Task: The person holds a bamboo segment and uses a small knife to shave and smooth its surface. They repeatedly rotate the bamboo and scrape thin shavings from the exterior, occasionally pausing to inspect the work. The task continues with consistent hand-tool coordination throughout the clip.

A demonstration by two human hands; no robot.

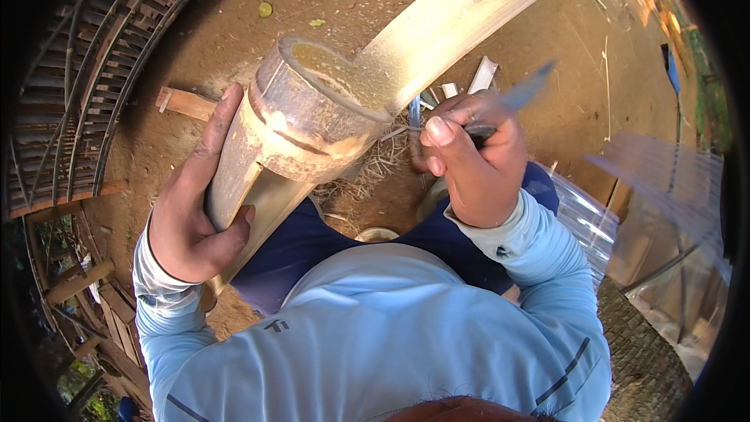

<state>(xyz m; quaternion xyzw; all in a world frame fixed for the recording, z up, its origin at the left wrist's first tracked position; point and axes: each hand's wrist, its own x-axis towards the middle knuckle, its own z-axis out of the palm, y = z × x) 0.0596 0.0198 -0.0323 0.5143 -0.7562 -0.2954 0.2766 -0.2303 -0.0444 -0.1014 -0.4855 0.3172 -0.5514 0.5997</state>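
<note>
Above the brown earth floor (207, 12), the left hand (187, 215) grips a cut bamboo culm (308, 121); the right hand (486, 158) is closed around a knife (528, 89). A slatted structure (82, 70) stands at left.

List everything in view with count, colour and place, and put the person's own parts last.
Bamboo piece: one, tan and grey-brown, centre, slanting toward upper right
Knife: one, bluish blade, blurred, right of centre
Wood block: one, reddish, left of the bamboo piece
Shavings: many, straw-coloured, below the bamboo piece
Leaves: at least two, yellow-green, upper ground
Slatted rack: one, dark brown, upper left
Plastic sheeting: count unclear, clear, right
Log: one, grey-brown, lower right
Shirt: one, light blue, lower centre
Trousers: one pair, navy, behind the shirt
Left fingers: one set, gripping the bamboo piece
Right fingers: one set, holding the knife
</note>
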